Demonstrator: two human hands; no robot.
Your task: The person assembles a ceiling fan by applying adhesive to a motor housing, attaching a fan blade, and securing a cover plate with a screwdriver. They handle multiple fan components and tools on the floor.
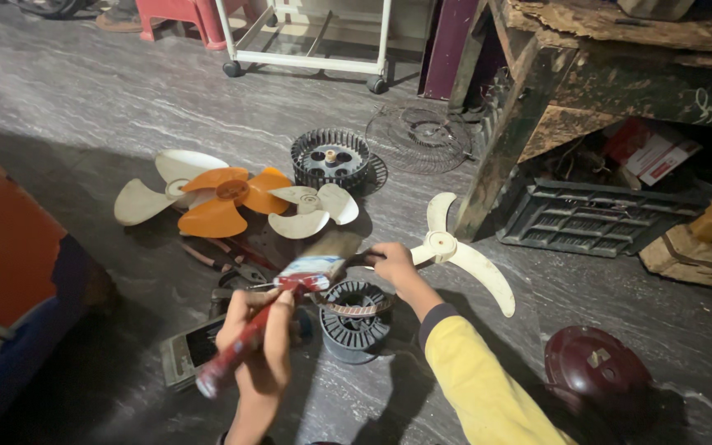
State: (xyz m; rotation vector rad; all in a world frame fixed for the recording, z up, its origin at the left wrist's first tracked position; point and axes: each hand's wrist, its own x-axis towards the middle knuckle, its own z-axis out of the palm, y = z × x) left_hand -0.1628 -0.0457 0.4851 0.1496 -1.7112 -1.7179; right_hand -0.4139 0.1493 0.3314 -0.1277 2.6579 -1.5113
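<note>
Holding a flat paintbrush (290,284) with a red handle in the left hand (259,342), fingers wrapped tight. Resting just above a round grey ribbed metal motor core (356,320) on the stone floor (125,107). Right hand (395,264) curled, touching a smooth cream plastic fan blade (463,251).

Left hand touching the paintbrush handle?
Touching. The head view shows the left hand wrapped around the red handle of the paintbrush, with fingers closed over it and no gap, above the motor stator.
</note>
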